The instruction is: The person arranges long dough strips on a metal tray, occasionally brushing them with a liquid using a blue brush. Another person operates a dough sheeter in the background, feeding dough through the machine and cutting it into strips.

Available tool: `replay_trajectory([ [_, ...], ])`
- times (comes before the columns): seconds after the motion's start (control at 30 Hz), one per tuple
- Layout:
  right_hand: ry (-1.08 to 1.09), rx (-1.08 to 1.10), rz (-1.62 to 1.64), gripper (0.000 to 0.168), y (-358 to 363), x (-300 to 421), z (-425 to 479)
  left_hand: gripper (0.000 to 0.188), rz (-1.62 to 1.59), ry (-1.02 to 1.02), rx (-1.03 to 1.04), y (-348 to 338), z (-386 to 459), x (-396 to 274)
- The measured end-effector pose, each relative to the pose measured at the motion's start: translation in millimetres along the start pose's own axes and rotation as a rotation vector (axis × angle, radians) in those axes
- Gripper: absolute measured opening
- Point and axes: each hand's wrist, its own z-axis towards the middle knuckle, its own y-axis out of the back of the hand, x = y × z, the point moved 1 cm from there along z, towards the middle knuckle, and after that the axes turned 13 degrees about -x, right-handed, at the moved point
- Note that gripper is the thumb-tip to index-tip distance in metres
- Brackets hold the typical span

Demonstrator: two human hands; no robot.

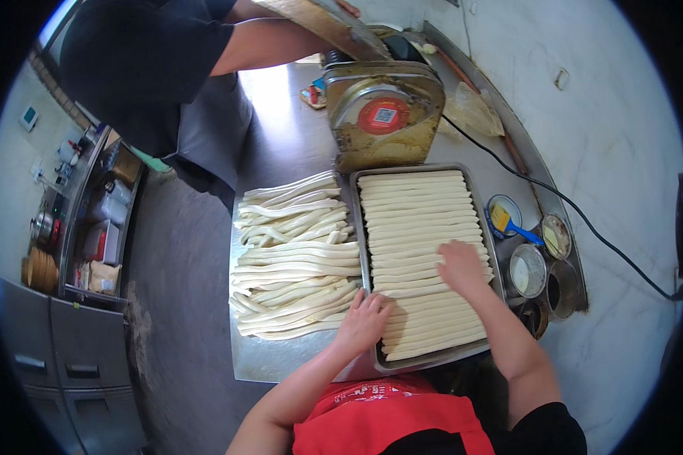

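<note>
Pale dough strips (418, 224) lie side by side in a rectangular metal tray (364, 259) before me. Across the tray's left rim reaches my left hand (366, 319), its fingertips at the left ends of the strips. My right hand (462, 266) is over the right half of the strips, fingers down on or just above them. Whether either hand pinches a strip is hidden. Left of the tray, more long dough strips (296, 259) are heaped loosely on the metal table (296, 361), some crossing each other.
A dough-rolling machine (384, 114) stands beyond the tray, with a co-worker's arm (273, 45) reaching behind it. On the right are a bowl (515, 207) with a blue-handled brush (518, 228), several metal containers (527, 271), and a black cable (523, 176) running to the wall.
</note>
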Motion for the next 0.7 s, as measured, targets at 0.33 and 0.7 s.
replay_trajectory([
  [0.33,0.039,0.073,0.417,0.029,-74.3,189.4,26.8,0.024,-0.078,0.2,-0.278,36.5,-69.9,54.4],
  [0.7,0.141,-0.093,0.397,0.018,-100.7,191.8,88.5,0.019,-0.087,0.391,-0.481,77.1,-106.9,117.0],
])
